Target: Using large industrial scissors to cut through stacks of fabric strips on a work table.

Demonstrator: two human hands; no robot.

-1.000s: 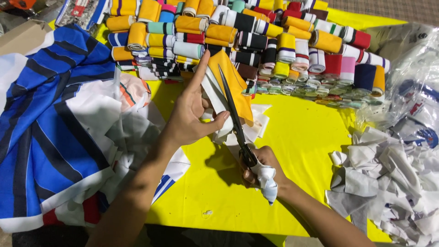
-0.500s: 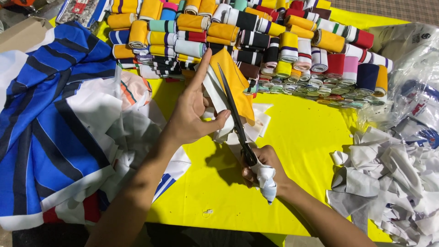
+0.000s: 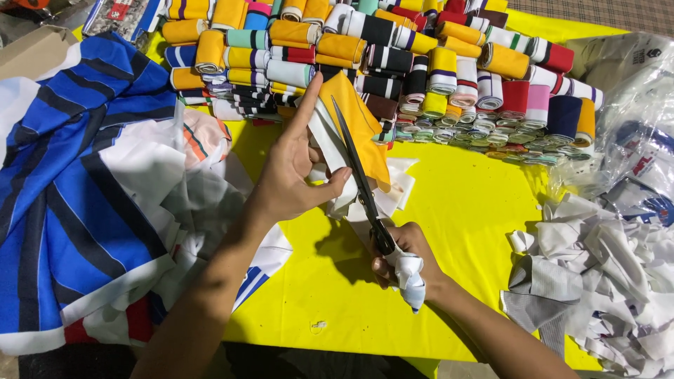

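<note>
Scissors (image 3: 358,179) gripped by right hand (image 3: 404,256), left hand (image 3: 295,172) fingers pinching yellow-white fabric (image 3: 354,123)

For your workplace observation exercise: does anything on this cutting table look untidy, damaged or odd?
Mostly orderly: the rolled trims are stacked neatly. The odd detail is the scissors handle, bound in white cloth where the right hand grips. Offcuts lie heaped loosely at right.

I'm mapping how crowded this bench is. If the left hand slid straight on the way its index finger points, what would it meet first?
Probably the heap of rolled striped fabric bands: the left hand points up-table at it, holding the orange-and-white fabric piece. Depth is unclear.
</note>
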